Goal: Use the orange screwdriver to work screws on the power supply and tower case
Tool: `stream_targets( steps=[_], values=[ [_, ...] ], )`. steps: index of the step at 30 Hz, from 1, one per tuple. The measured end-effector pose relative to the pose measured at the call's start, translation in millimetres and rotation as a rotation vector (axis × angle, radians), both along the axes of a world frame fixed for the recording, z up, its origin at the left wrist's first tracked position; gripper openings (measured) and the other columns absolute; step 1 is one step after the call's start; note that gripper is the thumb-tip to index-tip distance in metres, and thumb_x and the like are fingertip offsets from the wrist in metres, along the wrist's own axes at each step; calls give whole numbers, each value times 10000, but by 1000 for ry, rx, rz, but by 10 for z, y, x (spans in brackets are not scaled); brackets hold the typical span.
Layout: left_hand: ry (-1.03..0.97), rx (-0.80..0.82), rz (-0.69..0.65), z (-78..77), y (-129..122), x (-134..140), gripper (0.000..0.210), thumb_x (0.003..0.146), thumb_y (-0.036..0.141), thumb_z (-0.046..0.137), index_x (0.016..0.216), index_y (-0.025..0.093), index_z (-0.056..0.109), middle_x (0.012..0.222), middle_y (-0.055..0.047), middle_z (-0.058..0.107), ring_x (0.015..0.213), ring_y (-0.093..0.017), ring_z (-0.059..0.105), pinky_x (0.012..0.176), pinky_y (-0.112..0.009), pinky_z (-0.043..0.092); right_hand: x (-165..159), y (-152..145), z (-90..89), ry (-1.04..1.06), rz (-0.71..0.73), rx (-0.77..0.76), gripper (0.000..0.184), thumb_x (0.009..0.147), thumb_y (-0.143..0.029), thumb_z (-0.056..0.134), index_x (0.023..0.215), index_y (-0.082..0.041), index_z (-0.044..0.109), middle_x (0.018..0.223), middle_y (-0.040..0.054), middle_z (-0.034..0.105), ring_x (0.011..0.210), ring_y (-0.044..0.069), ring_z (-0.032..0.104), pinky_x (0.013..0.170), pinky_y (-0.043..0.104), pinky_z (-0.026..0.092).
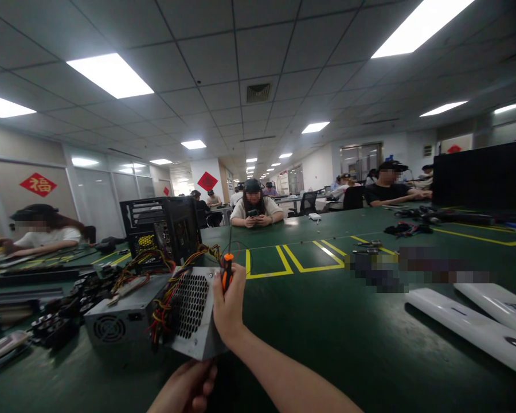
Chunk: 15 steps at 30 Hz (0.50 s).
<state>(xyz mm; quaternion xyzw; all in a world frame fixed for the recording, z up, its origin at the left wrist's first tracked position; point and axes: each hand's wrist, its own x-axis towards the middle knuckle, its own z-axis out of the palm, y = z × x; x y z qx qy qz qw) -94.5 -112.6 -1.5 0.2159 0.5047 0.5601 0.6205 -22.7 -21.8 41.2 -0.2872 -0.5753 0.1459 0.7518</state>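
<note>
A grey computer power supply unit [198,321] is tilted in front of me, its honeycomb vent facing left and a bundle of coloured wires [161,304] hanging from it. My left hand [193,381] is at its lower edge, fingers curled and partly hidden, gripping it from below. An orange and black screwdriver [227,272] points upward in my right hand [231,307], which also presses against the unit's right side. Just left, a second power supply unit [120,315] with a round fan grille lies on the green table.
Behind stands an open black computer case [161,229]. Black fans and parts [60,315] crowd the left. White elongated devices [468,324] lie right, near loose screwdrivers [370,245] and cables. Yellow tape [269,275] marks the table [309,321]. A person [253,206] sits opposite.
</note>
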Motion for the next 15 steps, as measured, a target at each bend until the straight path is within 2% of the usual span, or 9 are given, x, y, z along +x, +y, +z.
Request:
stream_targets(
  steps=[2, 5, 7, 10, 15],
  values=[
    [-61, -26, -93, -19, 7, 9, 114, 739, 115, 475, 628, 101, 457, 499, 19, 406, 326, 19, 281, 286, -63, 155, 0, -15, 2, -6, -3, 15, 150, 791, -228, 417, 934, -181, 406, 898, 41, 434, 851, 160, 429, 784, 351, 357],
    [-152, -67, -225, -42, 21, 26, 268, 824, 178, 313, 581, 121, 412, 423, 70, 250, 279, 27, 145, 279, -74, 89, -8, -50, 18, -8, -7, 50, 142, 786, -214, 415, 925, -183, 411, 913, 44, 438, 866, 162, 432, 790, 356, 354],
    [-164, -87, -273, -40, 20, 49, 348, 850, 211, 223, 560, 125, 394, 401, 82, 193, 268, 26, 94, 280, -82, 63, -11, -63, 27, -16, 2, 67, 133, 783, -202, 415, 915, -183, 414, 926, 48, 438, 880, 163, 433, 796, 358, 353],
    [-173, -74, -271, -21, 2, 96, 387, 863, 253, 168, 568, 130, 386, 394, 82, 189, 268, 22, 80, 287, -90, 61, -9, -54, 25, -27, 12, 57, 124, 783, -203, 417, 906, -182, 416, 929, 49, 434, 886, 164, 429, 804, 360, 352],
    [-260, -83, -233, -2, 4, 159, 341, 862, 265, 204, 601, 134, 379, 429, 91, 154, 281, 20, 85, 303, -96, 72, 1, -4, -6, -5, 7, 22, 159, 793, -221, 415, 946, -179, 405, 912, 49, 436, 869, 166, 431, 792, 358, 356]
  ],
)
